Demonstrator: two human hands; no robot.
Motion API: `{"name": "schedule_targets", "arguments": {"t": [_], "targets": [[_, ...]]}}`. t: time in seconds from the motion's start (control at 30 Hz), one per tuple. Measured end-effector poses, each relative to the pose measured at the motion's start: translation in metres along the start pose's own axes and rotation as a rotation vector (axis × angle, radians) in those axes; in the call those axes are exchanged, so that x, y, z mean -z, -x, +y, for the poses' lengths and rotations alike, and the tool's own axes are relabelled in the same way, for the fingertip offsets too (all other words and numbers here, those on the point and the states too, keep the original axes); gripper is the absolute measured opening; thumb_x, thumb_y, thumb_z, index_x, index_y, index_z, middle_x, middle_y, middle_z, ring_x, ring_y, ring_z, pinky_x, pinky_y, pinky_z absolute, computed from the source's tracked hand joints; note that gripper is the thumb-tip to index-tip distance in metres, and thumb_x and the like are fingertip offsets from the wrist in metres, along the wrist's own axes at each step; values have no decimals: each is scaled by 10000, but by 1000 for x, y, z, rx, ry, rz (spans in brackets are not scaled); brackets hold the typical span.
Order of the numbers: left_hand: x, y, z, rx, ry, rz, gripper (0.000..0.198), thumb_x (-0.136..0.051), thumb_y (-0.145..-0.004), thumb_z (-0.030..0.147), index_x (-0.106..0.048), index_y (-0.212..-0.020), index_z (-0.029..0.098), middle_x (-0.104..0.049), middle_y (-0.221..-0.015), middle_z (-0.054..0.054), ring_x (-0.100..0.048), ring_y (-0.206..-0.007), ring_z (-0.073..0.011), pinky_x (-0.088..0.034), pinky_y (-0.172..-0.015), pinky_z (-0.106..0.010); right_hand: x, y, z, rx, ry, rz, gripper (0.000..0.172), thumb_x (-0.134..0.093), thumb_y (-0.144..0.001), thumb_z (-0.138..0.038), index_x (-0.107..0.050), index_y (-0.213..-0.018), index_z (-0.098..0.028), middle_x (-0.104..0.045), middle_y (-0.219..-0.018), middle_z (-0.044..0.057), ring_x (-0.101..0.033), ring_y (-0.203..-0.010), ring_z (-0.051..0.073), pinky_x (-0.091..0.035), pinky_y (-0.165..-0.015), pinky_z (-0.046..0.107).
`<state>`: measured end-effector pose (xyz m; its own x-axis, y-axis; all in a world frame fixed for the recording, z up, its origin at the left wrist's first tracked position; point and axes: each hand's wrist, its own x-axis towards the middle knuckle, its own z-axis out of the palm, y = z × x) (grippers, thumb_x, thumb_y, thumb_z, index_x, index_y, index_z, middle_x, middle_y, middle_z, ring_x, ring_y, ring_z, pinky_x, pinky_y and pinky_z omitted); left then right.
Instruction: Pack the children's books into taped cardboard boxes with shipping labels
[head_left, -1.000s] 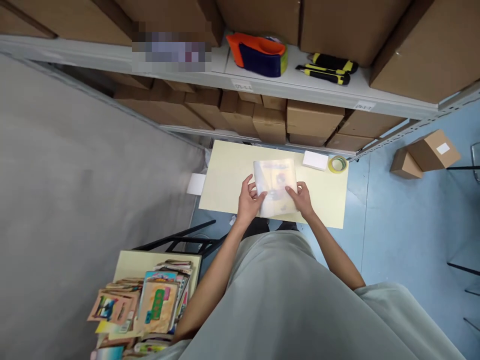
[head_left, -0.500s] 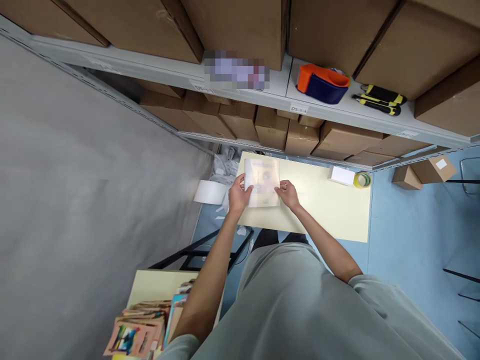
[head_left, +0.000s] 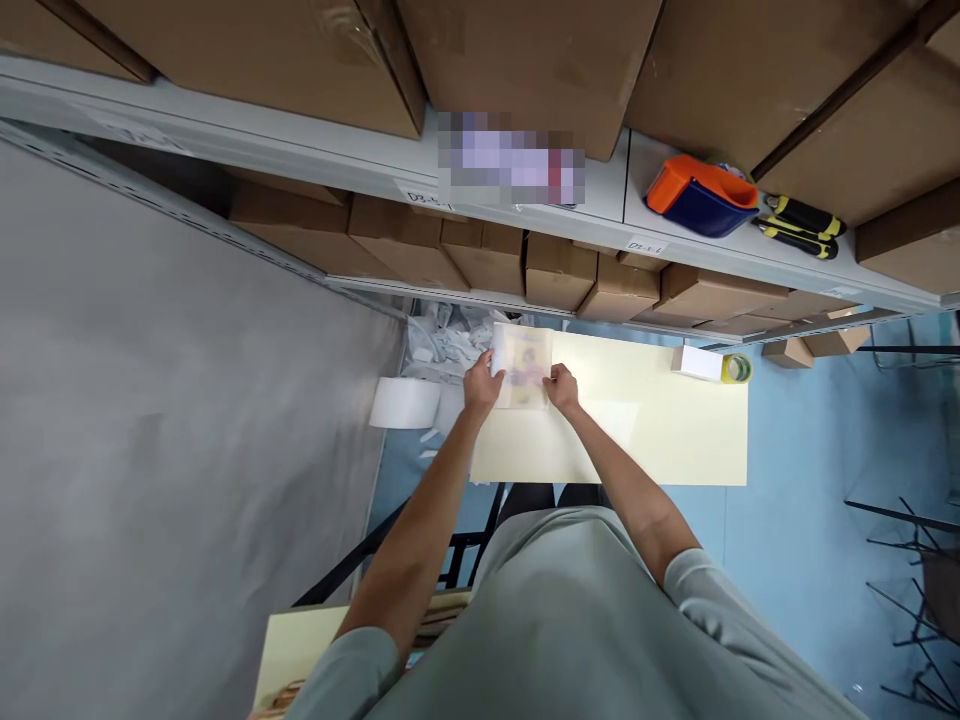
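Between my hands is a thin rectangular booklet in translucent white wrapping, with a faint yellowish printed picture showing through. My left hand grips its left edge, thumb on top. On the opposite side, my right hand pinches the lower right edge. The wrapped booklet is over the left part of a pale yellow table; whether it touches the surface I cannot tell.
A white box and a tape roll sit at the table's back right. Shelves with cardboard boxes hold an orange-blue tape dispenser and black-yellow cutters. Left are a white roll and crumpled wrapping.
My head view has shifted, so the shelf looks closer and the stack of booklets at lower left is mostly out of sight. Both hands keep hold of the wrapped booklet, slightly nearer each other.
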<state>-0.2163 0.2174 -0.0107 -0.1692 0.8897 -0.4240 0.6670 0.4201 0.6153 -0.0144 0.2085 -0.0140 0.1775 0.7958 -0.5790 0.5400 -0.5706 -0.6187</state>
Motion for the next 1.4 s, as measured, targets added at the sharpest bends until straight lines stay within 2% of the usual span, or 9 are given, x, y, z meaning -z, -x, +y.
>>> {"name": "schedule_targets", "arguments": {"t": [0.17, 0.27, 0.37, 0.47, 0.67, 0.83, 0.97, 1.17, 1.4], "targets": [[2, 6, 3, 3, -26, 46, 615, -693, -929, 190, -620, -1536, 122, -738, -1418, -190, -691, -1311, -348, -493, -1179, -458, 7, 6, -1, 15, -3, -3, 279, -640, -821, -147, -703, -1073, -251, -800, -1057, 41, -766, -943, 222, -604, -978, 381], [7, 17, 6, -41, 52, 77, 580, -695, -905, 158, -659, -1484, 144, -703, -1480, -170, -679, -1332, -327, -489, -1203, -454, 23, 21, -3, 65, -25, -8, 292, -664, -858, -206, -724, -1140, -251, -810, -1106, 50, -777, -949, 219, -615, -990, 392], [13, 43, 10, -53, 152, 122, 545, -697, -920, 197, -674, -1464, 174, -708, -1464, -163, -719, -1260, -309, -562, -1126, -439, 49, 45, -4, 145, -57, -19, 258, -644, -909, -278, -728, -1149, -238, -802, -1210, 84, -780, -1020, 222, -620, -992, 381], [21, 87, 17, -47, 307, 204, 469, -689, -948, 266, -713, -1410, 195, -757, -1353, -165, -774, -1119, -300, -627, -1018, -440, 81, 79, -4, 280, -156, -31, 254, -630, -922, -345, -733, -1124, -230, -789, -1261, 113, -771, -1097, 245, -620, -991, 391], [49, 210, 46, -205, 524, 433, 302, -657, -997, 374, -769, -1239, 231, -800, -1252, -97, -775, -1090, -244, -650, -993, -406, 141, 157, -9, 457, -221, -103, 342, -675, -934, -517, -763, -1109, -237, -798, -1246, 122, -765, -1112, 283, -617, -970, 429], [63, 325, 67, -209, 541, 735, 199, -654, -1013, 380, -778, -1068, 234, -818, -1127, -63, -777, -1037, -217, -649, -963, -384, 162, 208, -13, 608, -174, -289, 367, -692, -952, -548, -777, -1122, -234, -805, -1230, 128, -759, -1148, 286, -613, -984, 431], [50, 431, 70, -80, 498, 997, 150, -683, -996, 364, -749, -947, 238, -816, -1088, -66, -773, -1047, -220, -631, -981, -393, 152, 248, -15, 762, -130, -494, 374, -711, -950, -550, -787, -1112, -222, -811, -1198, 133, -766, -1115, 281, -621, -973, 442], [9, 581, 59, 169, 479, 1245, 144, -714, -971, 376, -711, -912, 245, -811, -1066, -89, -778, -1051, -235, -628, -939, -397, 114, 336, -14, 890, -116, -822, 395, -738, -945, -569, -793, -1128, -223, -812, -1185, 129, -771, -1098, 284, -624, -997, 458], [-25, 712, 31, 378, 490, 1528, 213, -726, -978, 436, -694, -909, 236, -802, -1088, -85, -773, -1064, -241, -617, -975, -405, 80, 456, 15, 1027, -63, -1115, 381, -721, -974, -571, -798, -1139, -237, -796, -1204, 126, -759, -1103, 286, -625, -989, 454]]}}
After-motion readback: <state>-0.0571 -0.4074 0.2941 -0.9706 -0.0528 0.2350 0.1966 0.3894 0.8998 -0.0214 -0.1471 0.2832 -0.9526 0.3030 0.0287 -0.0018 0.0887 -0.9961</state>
